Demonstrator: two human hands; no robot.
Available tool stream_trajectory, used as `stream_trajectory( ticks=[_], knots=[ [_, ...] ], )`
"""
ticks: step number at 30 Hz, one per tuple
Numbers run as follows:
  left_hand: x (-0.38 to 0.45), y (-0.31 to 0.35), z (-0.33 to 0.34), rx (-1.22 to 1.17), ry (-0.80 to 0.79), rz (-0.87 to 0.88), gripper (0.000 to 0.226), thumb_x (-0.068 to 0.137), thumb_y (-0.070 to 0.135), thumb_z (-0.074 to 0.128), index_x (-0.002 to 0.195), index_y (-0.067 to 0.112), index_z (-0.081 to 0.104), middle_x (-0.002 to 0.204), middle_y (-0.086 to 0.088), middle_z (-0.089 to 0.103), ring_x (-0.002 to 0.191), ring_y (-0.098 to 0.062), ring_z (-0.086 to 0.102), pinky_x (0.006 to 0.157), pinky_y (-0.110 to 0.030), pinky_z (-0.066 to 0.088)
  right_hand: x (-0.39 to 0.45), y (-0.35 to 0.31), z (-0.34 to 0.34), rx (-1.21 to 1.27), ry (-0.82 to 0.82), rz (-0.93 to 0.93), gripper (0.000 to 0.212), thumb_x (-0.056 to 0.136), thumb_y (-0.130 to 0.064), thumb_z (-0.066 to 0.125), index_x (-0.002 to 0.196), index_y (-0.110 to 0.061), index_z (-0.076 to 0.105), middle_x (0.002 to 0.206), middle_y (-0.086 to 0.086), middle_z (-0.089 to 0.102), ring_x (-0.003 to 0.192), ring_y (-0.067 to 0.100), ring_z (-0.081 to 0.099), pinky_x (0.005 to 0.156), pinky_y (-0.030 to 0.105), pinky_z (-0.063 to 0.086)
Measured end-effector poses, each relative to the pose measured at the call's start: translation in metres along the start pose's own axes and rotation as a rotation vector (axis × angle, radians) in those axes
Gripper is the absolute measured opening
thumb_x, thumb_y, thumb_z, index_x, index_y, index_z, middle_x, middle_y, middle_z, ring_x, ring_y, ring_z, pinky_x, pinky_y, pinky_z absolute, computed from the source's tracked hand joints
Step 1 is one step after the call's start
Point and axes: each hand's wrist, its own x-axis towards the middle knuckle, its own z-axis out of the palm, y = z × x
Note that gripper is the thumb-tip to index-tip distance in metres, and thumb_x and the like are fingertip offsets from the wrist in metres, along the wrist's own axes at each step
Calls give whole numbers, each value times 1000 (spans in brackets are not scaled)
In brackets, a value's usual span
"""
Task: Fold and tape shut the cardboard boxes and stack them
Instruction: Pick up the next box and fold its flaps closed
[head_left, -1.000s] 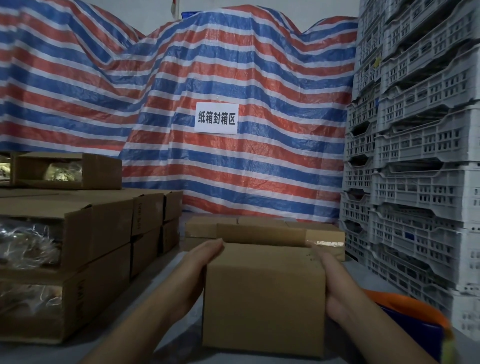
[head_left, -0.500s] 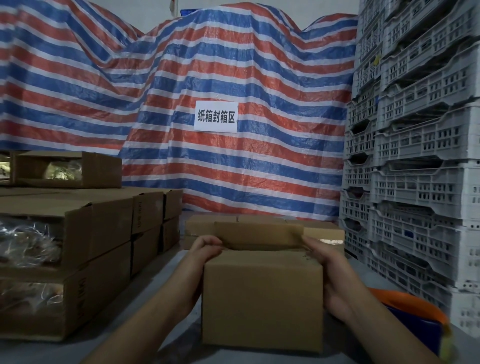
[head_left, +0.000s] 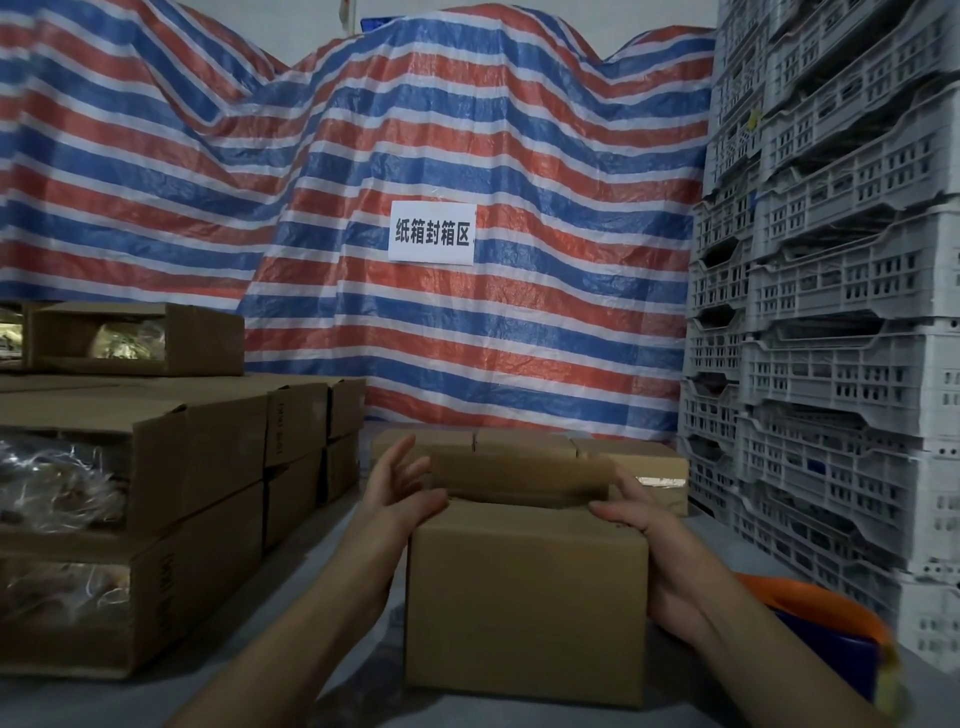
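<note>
While a person faces a striped tarp, a plain cardboard box (head_left: 524, 597) stands on a grey surface (head_left: 332, 691) directly between both hands. Its top is open, with the far flap (head_left: 519, 475) standing upright.

At the box's upper left corner, the left hand (head_left: 402, 491) has its thumb resting on the near top edge, while its fingers (head_left: 400, 460) spread straight and loose above the corner, gripping nothing. At the upper right corner, the right hand (head_left: 652, 540) lies along the box's right side with its thumb over the near top edge; its fingers (head_left: 631, 483) curl over the rim, holding the box there.

Just beyond the fingers sit more closed boxes (head_left: 631, 457), one bearing a shiny strip of tape. Left of the left fingers, well apart, stacked cartons (head_left: 208, 467) show clear plastic in their open ends. Right of the right wrist is an orange-and-blue object (head_left: 826, 629), partly cut off. Further right, grey plastic crates (head_left: 841, 312) rise in stacks. Behind everything hangs the red, white and blue tarp (head_left: 363, 182), with a white sign (head_left: 432, 233) printed with Chinese characters.
</note>
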Motion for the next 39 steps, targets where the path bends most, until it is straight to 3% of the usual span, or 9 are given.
stream_trajectory(
  ticks=[4, 6, 12, 15, 20, 27, 30, 33, 39],
  knots=[
    [-3, 0, -1, 112, 15, -18, 25, 91, 15, 63, 101, 35, 74, 101, 0, 72, 93, -13, 67, 83, -31, 51, -1, -1, 1, -4, 46, -5, 53, 72, -12, 71, 119, -36, 71, 125, 15, 66, 95, 33, 73, 64, 37, 59],
    [-4, 0, -2, 149, 20, -22, 17, 91, 18, 62, 88, 26, 77, 93, 0, 74, 90, -16, 68, 80, -31, 49, 0, -1, 1, -29, 50, -15, 46, 72, -13, 70, 114, -33, 74, 129, 5, 65, 103, 29, 71, 69, 37, 58],
    [-1, -3, -4, 182, 33, -19, 17, 91, 20, 61, 84, 21, 77, 92, 0, 74, 99, -22, 64, 89, -38, 47, 0, 1, 2, -84, 51, -29, 39, 74, -22, 72, 111, -35, 76, 123, -5, 70, 107, 22, 71, 74, 32, 58],
    [0, -4, -3, 169, 45, -26, 19, 91, 18, 61, 83, 22, 77, 93, -1, 74, 101, -26, 63, 93, -42, 46, -3, 3, 5, -122, 53, -53, 28, 75, -23, 68, 101, -25, 80, 117, -5, 73, 97, 15, 73, 68, 25, 58],
    [-1, -5, -2, 182, 59, -17, 23, 93, 15, 59, 82, 22, 78, 97, -2, 73, 102, -25, 62, 95, -44, 46, -2, 3, 5, -223, 106, -101, 22, 86, -14, 60, 85, -13, 82, 119, -8, 70, 103, 11, 68, 77, 26, 50],
    [-2, 25, 0, 573, -41, 48, 19, 98, 17, 57, 96, 25, 74, 98, 12, 66, 88, 1, 57, 63, -11, 40, -4, 0, 8, -278, 140, -97, 30, 93, -8, 55, 82, -15, 82, 107, -4, 76, 94, 12, 71, 74, 26, 48],
    [-11, 42, 15, 944, -165, 306, 15, 99, 34, 53, 108, 38, 64, 104, 18, 62, 95, 2, 58, 80, -19, 50, -3, 1, 7, -288, 140, -81, 27, 93, -11, 56, 86, -15, 81, 107, -3, 76, 104, 20, 67, 78, 30, 49],
    [-23, 46, 42, 1300, -372, 501, 43, 97, 55, 43, 135, 35, 51, 133, 13, 55, 116, -4, 52, 98, -30, 46, -1, 1, 3, -271, 126, -63, 25, 93, -13, 57, 89, -16, 81, 111, 0, 75, 107, 24, 66, 81, 32, 49],
    [-31, 38, 54, 1568, -440, 517, 62, 95, 69, 26, 147, 37, 33, 137, 5, 55, 116, -13, 54, 93, -33, 44, -2, -2, 1, -319, 69, -31, 22, 93, -19, 59, 95, -21, 81, 119, 1, 71, 109, 22, 66, 83, 31, 54]
  ],
)
